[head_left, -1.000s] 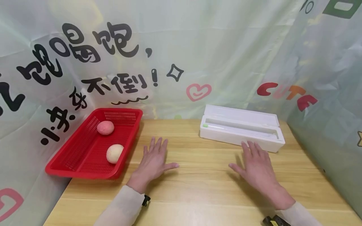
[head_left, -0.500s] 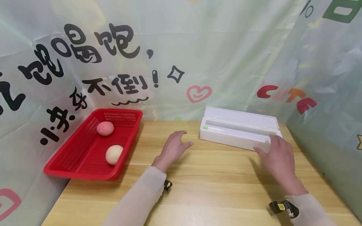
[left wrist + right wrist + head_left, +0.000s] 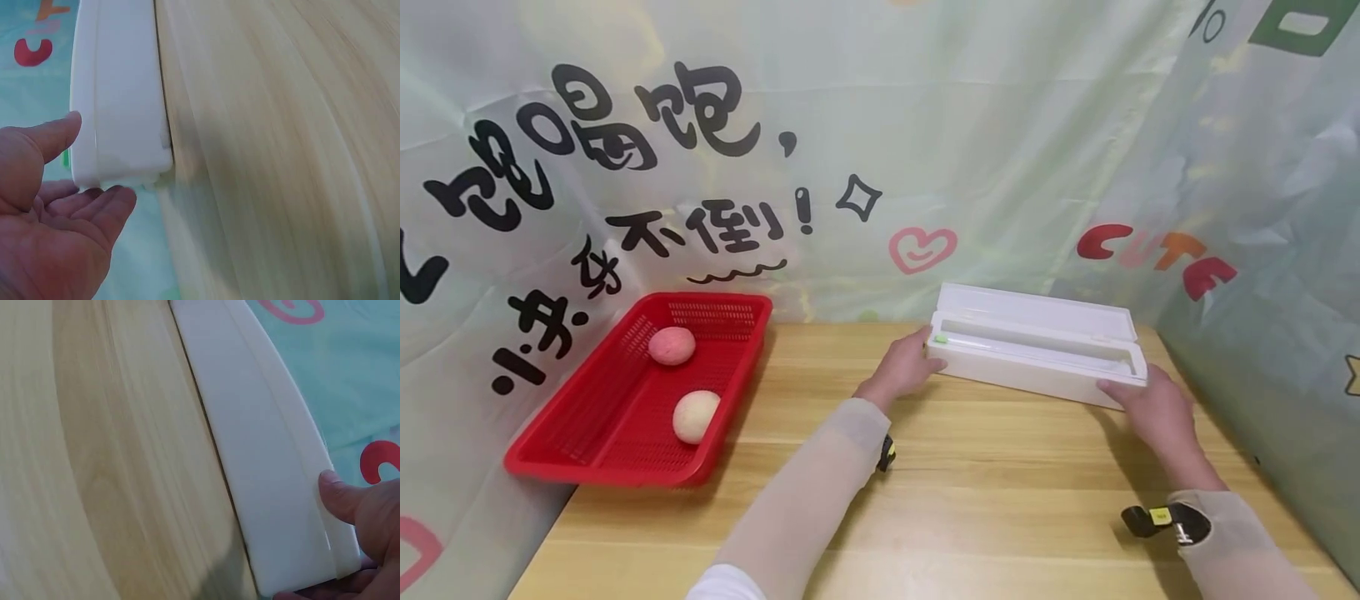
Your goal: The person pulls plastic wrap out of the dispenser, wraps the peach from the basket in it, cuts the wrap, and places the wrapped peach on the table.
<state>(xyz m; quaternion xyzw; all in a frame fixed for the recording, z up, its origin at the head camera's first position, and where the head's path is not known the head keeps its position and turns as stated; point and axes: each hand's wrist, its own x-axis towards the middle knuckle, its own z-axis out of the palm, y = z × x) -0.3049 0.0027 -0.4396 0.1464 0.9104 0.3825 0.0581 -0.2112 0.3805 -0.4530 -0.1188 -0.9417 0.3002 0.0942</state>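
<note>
A long white cling film dispenser [image 3: 1015, 369] stands on the table with its hinged lid [image 3: 1037, 312] raised at the back. Along its front edge runs a clear strip with a green slider [image 3: 940, 339] at the left end. My left hand [image 3: 898, 367] grips the left end; the left wrist view has the thumb [image 3: 69, 128] at the upper rim and the fingers against the end face. At the other end, my right hand [image 3: 1157, 412] holds the corner, its thumb [image 3: 334, 490] on the front face and the other fingers partly hidden round the end.
To the left stands a red plastic basket [image 3: 625, 475] with a pink ball [image 3: 672, 345] and a cream ball [image 3: 695, 416] in it. A printed cloth [image 3: 1000, 150] hangs behind and along both sides of the wooden table [image 3: 985, 517].
Both hands were open over the table. The right hand went to the dispenser's right end first, then the left hand reached right and forward to its left end. The dispenser stays in place.
</note>
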